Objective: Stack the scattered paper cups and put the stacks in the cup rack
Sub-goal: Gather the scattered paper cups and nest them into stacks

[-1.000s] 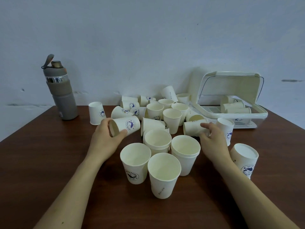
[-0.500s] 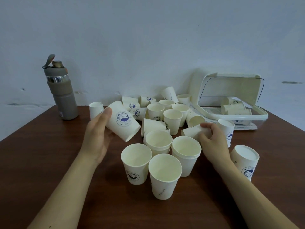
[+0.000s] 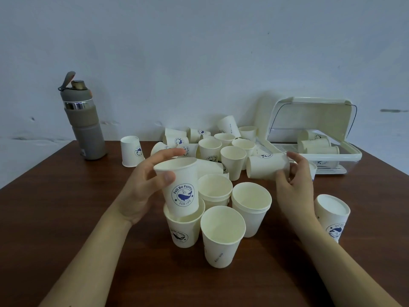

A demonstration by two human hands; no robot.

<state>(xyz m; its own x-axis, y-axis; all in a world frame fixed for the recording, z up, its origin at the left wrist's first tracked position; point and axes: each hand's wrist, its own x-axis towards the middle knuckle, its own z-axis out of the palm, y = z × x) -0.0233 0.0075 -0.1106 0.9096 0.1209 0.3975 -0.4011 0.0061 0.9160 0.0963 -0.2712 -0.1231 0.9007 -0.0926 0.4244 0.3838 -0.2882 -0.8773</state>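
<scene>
Grey bottle (image 3: 85, 122) back left, open cup rack (image 3: 345, 155) back right, loose cups (image 3: 233, 161) crowding between. The person's left hand (image 3: 143, 187) grips an upright cup (image 3: 180, 187), base sunk into a standing cup (image 3: 184, 229); right hand (image 3: 292, 185) holds a sideways cup (image 3: 266, 166) near the rack.

wall (image 3: 199, 52): pale blue-grey, scuffed | table (image 3: 55, 218): dark brown wood

Perhaps a plain home room, brown table (image 3: 55, 207), scuffed white wall (image 3: 199, 52)
</scene>
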